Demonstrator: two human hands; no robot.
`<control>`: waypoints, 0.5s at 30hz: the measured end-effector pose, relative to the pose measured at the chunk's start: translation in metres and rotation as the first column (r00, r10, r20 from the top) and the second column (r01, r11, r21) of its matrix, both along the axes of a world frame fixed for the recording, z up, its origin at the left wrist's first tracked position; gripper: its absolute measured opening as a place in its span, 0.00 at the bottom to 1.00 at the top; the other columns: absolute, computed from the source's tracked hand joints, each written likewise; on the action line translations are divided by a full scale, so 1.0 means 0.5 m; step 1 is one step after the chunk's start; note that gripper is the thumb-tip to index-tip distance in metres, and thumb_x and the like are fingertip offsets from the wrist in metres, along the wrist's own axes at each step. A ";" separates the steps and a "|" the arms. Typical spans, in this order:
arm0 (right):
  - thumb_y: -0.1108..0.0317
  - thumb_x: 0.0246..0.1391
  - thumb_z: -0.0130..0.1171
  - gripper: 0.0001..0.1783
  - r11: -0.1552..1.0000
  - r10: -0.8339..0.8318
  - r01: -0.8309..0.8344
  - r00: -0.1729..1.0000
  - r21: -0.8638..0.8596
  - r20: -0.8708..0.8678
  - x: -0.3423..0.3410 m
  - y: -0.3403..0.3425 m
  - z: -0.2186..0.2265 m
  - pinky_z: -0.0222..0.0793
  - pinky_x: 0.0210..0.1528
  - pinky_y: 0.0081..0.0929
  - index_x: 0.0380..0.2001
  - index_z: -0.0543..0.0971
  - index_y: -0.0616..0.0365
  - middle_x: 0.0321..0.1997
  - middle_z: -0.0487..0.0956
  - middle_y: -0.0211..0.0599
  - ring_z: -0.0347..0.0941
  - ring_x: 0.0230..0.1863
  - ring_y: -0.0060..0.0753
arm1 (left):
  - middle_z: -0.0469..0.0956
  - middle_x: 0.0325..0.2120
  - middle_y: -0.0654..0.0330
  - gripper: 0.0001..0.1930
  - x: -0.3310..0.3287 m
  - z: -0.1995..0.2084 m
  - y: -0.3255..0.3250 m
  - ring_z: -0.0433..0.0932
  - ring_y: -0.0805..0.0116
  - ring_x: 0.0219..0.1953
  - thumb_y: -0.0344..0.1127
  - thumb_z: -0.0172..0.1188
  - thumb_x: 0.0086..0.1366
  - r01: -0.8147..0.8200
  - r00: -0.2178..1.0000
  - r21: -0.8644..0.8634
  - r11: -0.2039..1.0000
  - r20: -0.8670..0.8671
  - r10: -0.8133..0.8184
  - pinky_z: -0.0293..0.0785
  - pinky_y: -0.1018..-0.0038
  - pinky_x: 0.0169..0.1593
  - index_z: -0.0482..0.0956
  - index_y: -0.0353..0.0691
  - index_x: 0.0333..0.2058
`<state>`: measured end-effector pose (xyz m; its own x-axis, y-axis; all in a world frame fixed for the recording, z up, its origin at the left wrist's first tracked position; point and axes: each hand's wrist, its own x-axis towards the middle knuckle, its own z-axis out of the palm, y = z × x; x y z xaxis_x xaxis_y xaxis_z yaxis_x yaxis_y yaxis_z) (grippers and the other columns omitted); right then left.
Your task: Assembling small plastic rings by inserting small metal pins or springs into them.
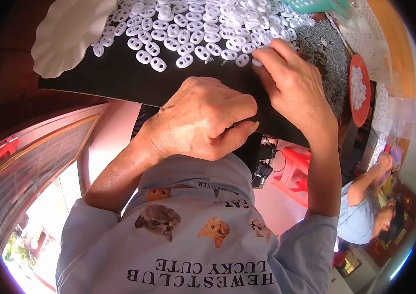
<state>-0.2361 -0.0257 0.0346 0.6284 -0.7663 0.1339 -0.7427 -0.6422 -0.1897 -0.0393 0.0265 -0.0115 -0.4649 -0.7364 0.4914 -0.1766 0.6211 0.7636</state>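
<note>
My left hand point(208, 117) is closed over the near edge of the black tabletop point(105, 78). Its fingers curl under and the thumb lies along them, so whatever they may hold is hidden. Farther right, my right hand point(293, 81) pinches a small white plastic piece point(257, 62) between thumb and forefinger, at the edge of a spread of parts. These are white oval pieces with two holes point(184, 61), scattered singly nearest me and heaped farther back. Two small screws point(209, 60) lie between the hands and the ovals.
Right of the ovals is a pile of grey screws point(323, 54). Beyond it stands a red dish point(359, 93) of small white parts. A teal basket point(323, 6) is at the back, a scalloped cream tray point(71, 34) at left. A red stool point(293, 171) and another person point(364, 210) are at right.
</note>
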 end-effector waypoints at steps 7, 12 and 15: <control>0.71 0.53 0.63 0.08 0.999 0.045 -0.045 0.991 -0.010 0.123 0.007 0.003 -0.007 0.69 0.26 0.43 0.37 0.77 0.54 0.33 0.73 0.34 0.75 0.28 0.46 | 0.74 0.17 0.61 0.08 -0.002 -0.004 0.002 0.74 0.57 0.20 0.26 0.67 0.49 -0.012 1.000 0.009 1.000 -0.008 0.012 0.66 0.66 0.25 0.75 0.40 0.25; 0.72 0.52 0.63 0.10 0.999 0.050 -0.047 0.993 -0.025 0.111 0.014 -0.001 -0.004 0.70 0.27 0.42 0.39 0.78 0.52 0.34 0.73 0.34 0.75 0.28 0.47 | 0.74 0.17 0.61 0.08 -0.002 -0.004 0.001 0.74 0.57 0.19 0.26 0.67 0.49 0.000 1.000 0.001 1.000 -0.003 0.000 0.66 0.66 0.25 0.75 0.40 0.25; 0.73 0.52 0.63 0.10 0.998 0.026 -0.019 0.993 -0.063 0.116 -0.006 -0.012 0.003 0.72 0.29 0.42 0.39 0.78 0.52 0.34 0.73 0.35 0.76 0.29 0.47 | 0.74 0.17 0.61 0.07 -0.003 0.001 0.000 0.74 0.58 0.19 0.26 0.67 0.49 0.003 1.000 -0.003 1.000 0.018 -0.003 0.66 0.67 0.24 0.75 0.40 0.24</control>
